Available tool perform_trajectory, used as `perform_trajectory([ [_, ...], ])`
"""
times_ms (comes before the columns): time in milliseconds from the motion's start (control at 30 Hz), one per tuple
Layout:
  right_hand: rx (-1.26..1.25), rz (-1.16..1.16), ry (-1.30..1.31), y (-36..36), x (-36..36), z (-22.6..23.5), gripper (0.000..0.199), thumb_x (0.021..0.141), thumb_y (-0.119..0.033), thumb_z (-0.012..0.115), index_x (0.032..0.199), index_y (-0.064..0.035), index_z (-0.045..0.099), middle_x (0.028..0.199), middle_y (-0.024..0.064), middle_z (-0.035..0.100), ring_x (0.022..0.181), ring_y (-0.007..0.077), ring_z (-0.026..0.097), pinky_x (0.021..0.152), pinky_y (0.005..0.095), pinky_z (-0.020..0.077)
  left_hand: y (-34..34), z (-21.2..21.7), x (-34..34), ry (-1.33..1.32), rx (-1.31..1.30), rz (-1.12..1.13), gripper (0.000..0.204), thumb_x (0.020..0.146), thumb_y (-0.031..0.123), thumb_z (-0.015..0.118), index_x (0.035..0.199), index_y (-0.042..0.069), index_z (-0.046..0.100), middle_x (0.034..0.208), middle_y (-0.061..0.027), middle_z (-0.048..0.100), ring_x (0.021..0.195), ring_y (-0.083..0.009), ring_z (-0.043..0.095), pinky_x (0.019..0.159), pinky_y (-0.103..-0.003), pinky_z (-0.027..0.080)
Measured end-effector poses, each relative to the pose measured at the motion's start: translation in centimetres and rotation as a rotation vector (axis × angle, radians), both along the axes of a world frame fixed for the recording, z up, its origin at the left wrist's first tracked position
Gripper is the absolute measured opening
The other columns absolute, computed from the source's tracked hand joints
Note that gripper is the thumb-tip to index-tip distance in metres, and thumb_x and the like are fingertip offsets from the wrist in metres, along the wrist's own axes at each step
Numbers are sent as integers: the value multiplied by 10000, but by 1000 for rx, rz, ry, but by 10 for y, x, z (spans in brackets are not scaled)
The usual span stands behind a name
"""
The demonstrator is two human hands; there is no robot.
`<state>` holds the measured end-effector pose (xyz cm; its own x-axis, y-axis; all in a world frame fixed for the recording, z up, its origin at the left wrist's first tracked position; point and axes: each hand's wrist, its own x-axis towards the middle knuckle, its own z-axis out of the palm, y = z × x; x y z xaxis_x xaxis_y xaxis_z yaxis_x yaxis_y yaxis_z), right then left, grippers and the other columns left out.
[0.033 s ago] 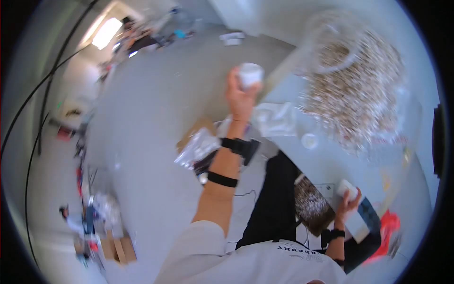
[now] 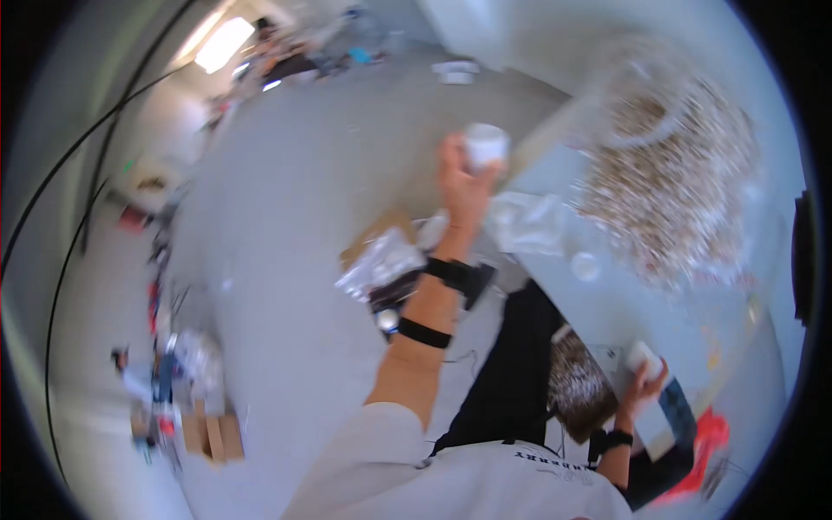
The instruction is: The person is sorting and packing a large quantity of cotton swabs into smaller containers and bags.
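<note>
Stretched out past the table's left edge, my left hand [image 2: 466, 184] grips a white tub [image 2: 487, 145], round and cup-like. My right hand [image 2: 643, 397], close to my body, has its fingers around another white tub [image 2: 642, 357] above the near end of the pale table [image 2: 624, 308]. Between the two hands, a small round white lid-like piece [image 2: 585, 266] lies on the tabletop. A crumpled white plastic bag [image 2: 529, 224] rests at the table's left edge, near my left wrist. Motion blur softens the details of both tubs.
A large heap of small brown-and-white pieces [image 2: 667, 191] covers the far table, with a clear round rim [image 2: 646, 130] over it. An open box with plastic [image 2: 381, 260] stands on the floor to the left. Red plastic [image 2: 706, 438] hangs at right; a cardboard box [image 2: 212, 438] sits lower left.
The whole view has shifted a little, so most things appear slightly farther right. Both hands still hold their white tubs; nothing was let go.
</note>
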<state>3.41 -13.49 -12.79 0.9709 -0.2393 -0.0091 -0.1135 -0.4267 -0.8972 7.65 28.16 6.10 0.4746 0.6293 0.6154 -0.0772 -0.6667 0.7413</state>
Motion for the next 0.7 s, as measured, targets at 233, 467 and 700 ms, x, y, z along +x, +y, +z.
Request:
perform_trajectory([
  [233, -126, 55, -205, -11, 8, -20, 505, 879, -431, 568, 1176, -25, 532, 1032, 214, 597, 879, 375, 581, 757, 416, 469, -40, -17, -180, -110, -493, 146, 538, 630, 5, 764, 1054, 24, 433, 929, -136, 611, 851, -201, 629, 710, -311, 524],
  [467, -195, 81, -218, -21, 21, -33, 547, 867, -450, 578, 1176, -1, 535, 1066, 224, 598, 907, 387, 584, 756, 415, 477, -37, -14, -282, -92, -500, 481, 457, 640, -14, 767, 978, -7, 460, 861, -140, 629, 756, -195, 633, 659, -303, 528],
  [700, -189, 86, -200, -9, 13, -15, 533, 867, -408, 596, 1168, 27, 531, 1054, 240, 598, 924, 396, 576, 793, 407, 463, -43, 24, -261, -220, -299, 324, 453, 639, -54, 762, 943, 31, 437, 854, -78, 594, 780, -144, 593, 678, -285, 504],
])
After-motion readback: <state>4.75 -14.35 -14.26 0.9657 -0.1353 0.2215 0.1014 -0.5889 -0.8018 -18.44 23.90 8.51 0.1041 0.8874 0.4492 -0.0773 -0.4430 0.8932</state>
